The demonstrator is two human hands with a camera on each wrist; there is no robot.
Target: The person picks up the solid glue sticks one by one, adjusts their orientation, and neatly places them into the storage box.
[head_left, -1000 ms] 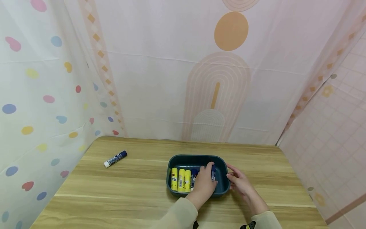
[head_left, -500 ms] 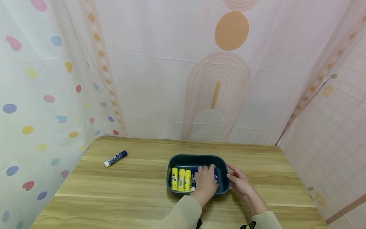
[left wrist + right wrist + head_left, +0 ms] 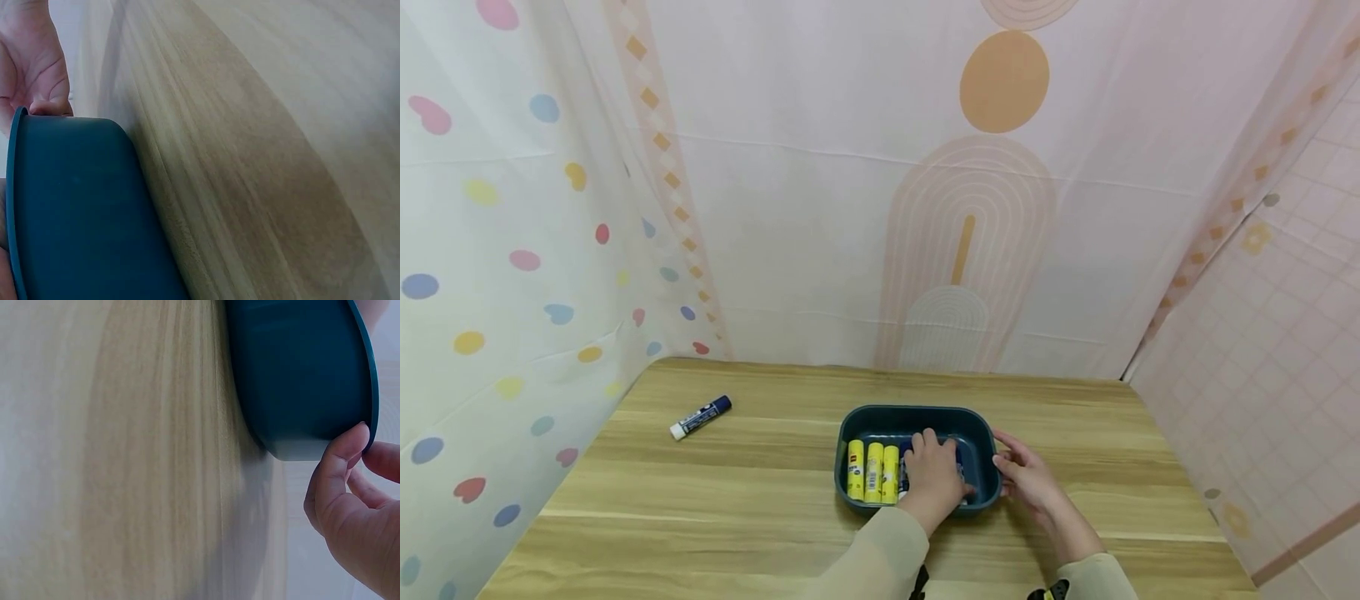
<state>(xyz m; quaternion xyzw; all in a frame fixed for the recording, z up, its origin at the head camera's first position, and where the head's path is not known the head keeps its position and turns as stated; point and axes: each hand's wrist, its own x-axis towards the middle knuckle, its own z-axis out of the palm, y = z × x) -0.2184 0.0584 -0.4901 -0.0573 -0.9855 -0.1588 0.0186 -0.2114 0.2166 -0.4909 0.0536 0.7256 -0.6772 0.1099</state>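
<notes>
A dark teal plastic box (image 3: 917,411) rests on the table. Three yellow glue sticks (image 3: 873,472) stand side by side in its left part. To their right, dark blue glue sticks (image 3: 903,479) lie mostly hidden under my left hand (image 3: 934,479). That hand reaches over the near rim, fingers spread across the blue sticks and thumb out to the right. My right hand (image 3: 1030,479) holds the box's right end; in the right wrist view its fingertips (image 3: 359,433) are at the rim and outer wall.
Off to the left, a dark blue and white glue stick (image 3: 701,417) lies at an angle on the wooden table (image 3: 760,517). Behind the table hangs a patterned curtain (image 3: 805,250), with more printed cloth at both sides.
My left hand has let go of a blue glue stick toward the box's right side and spread its fingers lower over the blue sticks. The right hand has stayed at the box's end.
</notes>
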